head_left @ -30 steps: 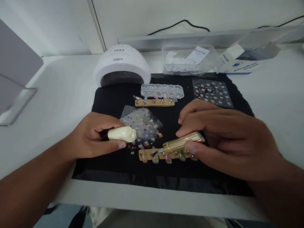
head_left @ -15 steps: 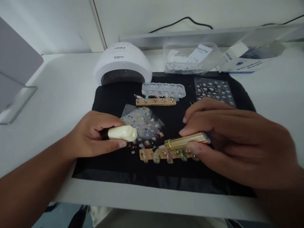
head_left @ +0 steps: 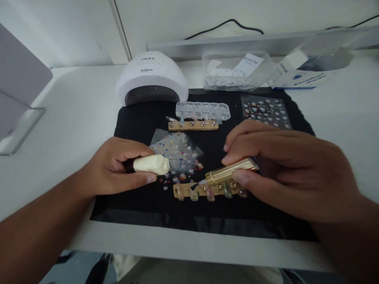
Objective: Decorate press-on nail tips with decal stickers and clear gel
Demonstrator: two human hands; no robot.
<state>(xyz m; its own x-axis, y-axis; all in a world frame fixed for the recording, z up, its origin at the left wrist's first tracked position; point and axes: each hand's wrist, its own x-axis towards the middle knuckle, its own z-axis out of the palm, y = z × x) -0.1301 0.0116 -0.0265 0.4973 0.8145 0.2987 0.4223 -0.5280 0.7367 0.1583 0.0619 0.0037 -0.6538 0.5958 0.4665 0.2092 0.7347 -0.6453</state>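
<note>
A cream nail polish bottle (head_left: 150,164) lies sideways in my left hand (head_left: 120,165), its neck pointing right. My right hand (head_left: 284,169) is closed round the gold ribbed cap of a nail polish brush (head_left: 229,172). The brush's dark tip slants down left, over the second press-on nail (head_left: 194,193) from the left; whether it touches cannot be told. That nail stands in a row on a wooden strip (head_left: 186,191), with several other decorated nails. Just beyond my left fingers, clear nail sticker sheets (head_left: 177,148) overlap one another.
A second wooden strip (head_left: 194,126) with nails sits before a clear compartment box (head_left: 203,110). Behind stand a white nail lamp (head_left: 151,77), a plastic tub (head_left: 233,73) of packets and an open carton (head_left: 308,77). A sticker sheet (head_left: 266,112) lies right on the black mat (head_left: 139,118).
My right hand has shifted slightly left and up, and the brush tip now shows more clearly above the second nail. My left hand with the bottle has barely moved.
</note>
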